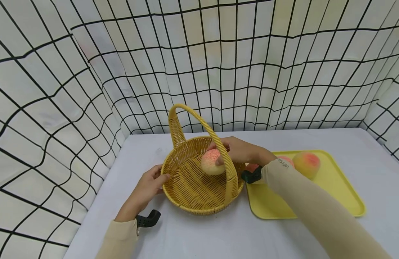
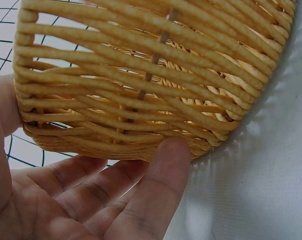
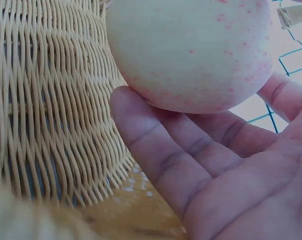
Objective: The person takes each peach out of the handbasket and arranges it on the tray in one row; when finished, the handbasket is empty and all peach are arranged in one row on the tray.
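Observation:
A peach (image 1: pixel 212 162), pale with pink speckles, is held by my right hand (image 1: pixel 240 150) inside the yellow wicker basket (image 1: pixel 189 194), under its arched handle. In the right wrist view the fingers (image 3: pixel 141 120) curl beneath the peach (image 3: pixel 191 55), close to the woven wall. On the basket's left side, my left hand (image 1: pixel 151 181) grips the rim, thumb on top. The left wrist view shows the fingers (image 2: pixel 166 175) outside and under the basket wall (image 2: pixel 141 100). My right hand and the handle partly cover the peach in the head view.
Right of the basket lies a yellow tray (image 1: pixel 339 201) bearing a peach (image 1: pixel 306 164) and other peaches partly hidden by my right arm. Black netting (image 1: pixel 219 68) over white cloth surrounds the back and sides of the white table (image 1: pixel 193 237).

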Action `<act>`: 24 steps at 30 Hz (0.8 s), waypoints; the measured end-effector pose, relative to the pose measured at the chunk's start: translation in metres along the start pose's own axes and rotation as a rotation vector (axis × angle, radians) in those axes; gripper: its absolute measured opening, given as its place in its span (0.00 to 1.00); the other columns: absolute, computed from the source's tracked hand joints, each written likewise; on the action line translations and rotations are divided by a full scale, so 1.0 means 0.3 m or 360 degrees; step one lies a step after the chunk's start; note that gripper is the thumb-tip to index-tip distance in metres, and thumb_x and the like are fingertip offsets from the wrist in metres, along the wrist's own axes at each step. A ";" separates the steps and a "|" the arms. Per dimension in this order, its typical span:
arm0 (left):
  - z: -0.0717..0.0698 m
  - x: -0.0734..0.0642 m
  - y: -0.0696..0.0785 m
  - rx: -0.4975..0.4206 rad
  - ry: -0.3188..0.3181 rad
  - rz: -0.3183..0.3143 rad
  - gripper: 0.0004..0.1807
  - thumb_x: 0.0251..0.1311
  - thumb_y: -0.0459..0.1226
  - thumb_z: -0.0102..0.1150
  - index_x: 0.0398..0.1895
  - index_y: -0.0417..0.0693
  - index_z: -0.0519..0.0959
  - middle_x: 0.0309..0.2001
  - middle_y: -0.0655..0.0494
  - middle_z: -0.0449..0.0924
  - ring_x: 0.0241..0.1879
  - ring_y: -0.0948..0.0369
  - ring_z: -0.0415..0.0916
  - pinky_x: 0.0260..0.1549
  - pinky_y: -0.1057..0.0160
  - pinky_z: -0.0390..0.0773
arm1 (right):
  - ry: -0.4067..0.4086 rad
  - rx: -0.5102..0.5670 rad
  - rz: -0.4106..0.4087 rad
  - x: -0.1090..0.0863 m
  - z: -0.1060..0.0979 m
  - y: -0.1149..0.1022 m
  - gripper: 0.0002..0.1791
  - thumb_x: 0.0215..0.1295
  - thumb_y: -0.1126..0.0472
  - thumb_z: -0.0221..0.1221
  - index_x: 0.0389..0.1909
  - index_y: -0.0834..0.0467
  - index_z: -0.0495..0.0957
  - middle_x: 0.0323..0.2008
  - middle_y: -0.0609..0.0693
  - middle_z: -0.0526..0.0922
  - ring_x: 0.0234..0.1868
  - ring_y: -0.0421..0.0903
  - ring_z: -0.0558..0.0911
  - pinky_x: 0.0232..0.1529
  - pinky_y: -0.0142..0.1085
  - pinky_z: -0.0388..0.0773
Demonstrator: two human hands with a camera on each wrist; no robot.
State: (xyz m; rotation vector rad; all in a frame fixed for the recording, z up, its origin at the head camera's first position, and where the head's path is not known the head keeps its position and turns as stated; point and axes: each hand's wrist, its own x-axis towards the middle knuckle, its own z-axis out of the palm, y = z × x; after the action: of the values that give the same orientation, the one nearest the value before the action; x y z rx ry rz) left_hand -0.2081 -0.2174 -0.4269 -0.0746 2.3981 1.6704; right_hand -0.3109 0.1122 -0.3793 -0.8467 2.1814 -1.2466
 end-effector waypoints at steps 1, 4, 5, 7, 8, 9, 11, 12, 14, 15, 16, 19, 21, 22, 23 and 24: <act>0.001 0.001 0.001 0.0002 0.0003 -0.0003 0.28 0.77 0.39 0.52 0.76 0.40 0.64 0.67 0.37 0.75 0.58 0.48 0.81 0.49 0.53 0.87 | 0.0016 0.0022 0.0019 -0.011 -0.008 0.001 0.27 0.62 0.55 0.70 0.63 0.48 0.80 0.57 0.48 0.84 0.58 0.50 0.80 0.59 0.48 0.77; 0.002 0.001 0.001 0.0012 0.0002 0.0000 0.29 0.78 0.39 0.52 0.77 0.40 0.64 0.66 0.37 0.75 0.59 0.48 0.81 0.49 0.53 0.87 | 0.0040 0.0062 0.0014 -0.043 -0.029 0.001 0.25 0.63 0.56 0.70 0.62 0.49 0.80 0.57 0.50 0.83 0.60 0.53 0.79 0.62 0.51 0.76; 0.003 0.000 0.001 0.0019 0.0004 0.0000 0.29 0.78 0.40 0.52 0.77 0.40 0.64 0.66 0.37 0.75 0.59 0.48 0.81 0.49 0.53 0.87 | 0.0049 0.0066 0.0012 -0.052 -0.034 0.000 0.25 0.63 0.56 0.70 0.62 0.49 0.80 0.57 0.51 0.83 0.60 0.54 0.79 0.61 0.50 0.76; 0.002 -0.001 0.000 0.0019 -0.0001 0.0003 0.29 0.78 0.40 0.52 0.77 0.40 0.64 0.66 0.37 0.75 0.59 0.48 0.81 0.49 0.53 0.87 | 0.0075 0.0055 0.0010 -0.070 -0.045 -0.004 0.25 0.63 0.56 0.68 0.62 0.49 0.80 0.56 0.51 0.82 0.58 0.53 0.79 0.60 0.49 0.78; 0.001 -0.002 0.000 0.0019 -0.0003 0.0004 0.29 0.78 0.40 0.52 0.77 0.40 0.64 0.66 0.37 0.75 0.59 0.48 0.81 0.49 0.53 0.87 | 0.0089 0.0050 0.0009 -0.078 -0.050 -0.005 0.26 0.63 0.56 0.67 0.63 0.49 0.79 0.56 0.51 0.82 0.57 0.53 0.79 0.58 0.48 0.78; 0.000 -0.002 -0.001 0.0020 -0.0002 0.0002 0.29 0.78 0.40 0.52 0.77 0.40 0.64 0.66 0.37 0.75 0.58 0.48 0.81 0.49 0.53 0.87 | 0.0106 0.0039 0.0016 -0.087 -0.054 -0.008 0.26 0.62 0.56 0.66 0.63 0.48 0.79 0.56 0.51 0.82 0.56 0.52 0.79 0.56 0.47 0.78; 0.000 -0.003 -0.001 0.0024 -0.0003 -0.0003 0.29 0.78 0.41 0.52 0.77 0.40 0.64 0.66 0.37 0.75 0.58 0.49 0.81 0.49 0.54 0.87 | 0.0140 0.0027 0.0039 -0.105 -0.063 -0.011 0.27 0.62 0.57 0.65 0.64 0.48 0.79 0.56 0.50 0.82 0.54 0.52 0.79 0.53 0.45 0.79; 0.000 -0.003 -0.001 0.0025 -0.0004 -0.0003 0.29 0.78 0.41 0.53 0.77 0.40 0.64 0.65 0.37 0.76 0.58 0.49 0.81 0.49 0.54 0.87 | 0.0154 0.0027 0.0049 -0.115 -0.067 -0.013 0.27 0.62 0.57 0.65 0.64 0.48 0.78 0.56 0.51 0.82 0.53 0.52 0.78 0.53 0.45 0.79; 0.001 -0.003 0.000 0.0034 -0.0004 -0.0005 0.30 0.78 0.41 0.53 0.77 0.40 0.64 0.65 0.38 0.76 0.58 0.49 0.80 0.49 0.54 0.87 | 0.0175 0.0038 0.0062 -0.134 -0.077 -0.011 0.26 0.63 0.57 0.66 0.64 0.48 0.78 0.56 0.52 0.82 0.52 0.53 0.79 0.50 0.45 0.80; 0.001 -0.003 0.001 0.0037 -0.0004 -0.0006 0.30 0.78 0.41 0.53 0.77 0.40 0.63 0.65 0.38 0.76 0.58 0.49 0.80 0.49 0.54 0.87 | 0.0186 0.0047 0.0072 -0.144 -0.083 -0.010 0.26 0.63 0.57 0.66 0.63 0.48 0.78 0.55 0.52 0.82 0.52 0.53 0.79 0.50 0.45 0.81; 0.002 -0.003 0.002 0.0040 -0.0006 -0.0004 0.30 0.78 0.41 0.53 0.77 0.40 0.63 0.66 0.38 0.75 0.58 0.49 0.80 0.49 0.54 0.87 | 0.0196 0.0059 0.0080 -0.153 -0.088 -0.009 0.25 0.64 0.56 0.67 0.63 0.47 0.78 0.56 0.52 0.82 0.52 0.53 0.80 0.50 0.45 0.81; 0.004 -0.002 0.003 0.0049 -0.0013 0.0003 0.30 0.77 0.41 0.53 0.78 0.40 0.63 0.66 0.37 0.75 0.59 0.48 0.80 0.49 0.53 0.87 | 0.0230 0.0084 0.0104 -0.181 -0.104 -0.003 0.25 0.64 0.57 0.68 0.62 0.46 0.79 0.56 0.52 0.82 0.51 0.53 0.81 0.50 0.44 0.83; 0.005 -0.002 0.002 0.0059 -0.0009 0.0005 0.31 0.77 0.41 0.53 0.78 0.39 0.62 0.67 0.37 0.75 0.59 0.48 0.80 0.49 0.53 0.87 | 0.0251 0.0103 0.0116 -0.198 -0.114 0.000 0.25 0.64 0.58 0.68 0.62 0.46 0.79 0.57 0.52 0.82 0.52 0.53 0.82 0.50 0.45 0.84; 0.005 -0.001 0.002 0.0062 -0.0009 0.0005 0.31 0.77 0.41 0.53 0.78 0.39 0.62 0.67 0.37 0.74 0.59 0.48 0.80 0.49 0.53 0.87 | 0.0263 0.0106 0.0120 -0.208 -0.120 0.002 0.25 0.64 0.58 0.67 0.62 0.46 0.78 0.57 0.52 0.82 0.53 0.53 0.82 0.50 0.45 0.85; 0.006 0.000 0.001 0.0065 -0.0009 0.0006 0.31 0.77 0.41 0.53 0.78 0.39 0.62 0.67 0.37 0.74 0.59 0.48 0.80 0.49 0.53 0.87 | 0.0274 0.0107 0.0120 -0.217 -0.126 0.005 0.25 0.64 0.58 0.67 0.62 0.47 0.78 0.57 0.53 0.82 0.53 0.54 0.82 0.50 0.45 0.85; 0.006 0.001 0.001 0.0064 -0.0010 0.0006 0.31 0.78 0.41 0.53 0.78 0.39 0.62 0.67 0.37 0.74 0.59 0.48 0.80 0.49 0.53 0.87 | 0.0286 0.0108 0.0120 -0.227 -0.132 0.007 0.25 0.65 0.59 0.67 0.63 0.48 0.78 0.58 0.53 0.81 0.54 0.54 0.82 0.50 0.46 0.85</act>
State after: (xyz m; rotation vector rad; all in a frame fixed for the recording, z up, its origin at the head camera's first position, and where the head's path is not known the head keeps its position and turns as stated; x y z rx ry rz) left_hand -0.2082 -0.2156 -0.4273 -0.0582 2.4272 1.6207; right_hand -0.2909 0.1846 -0.3555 -0.6411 2.2726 -1.3974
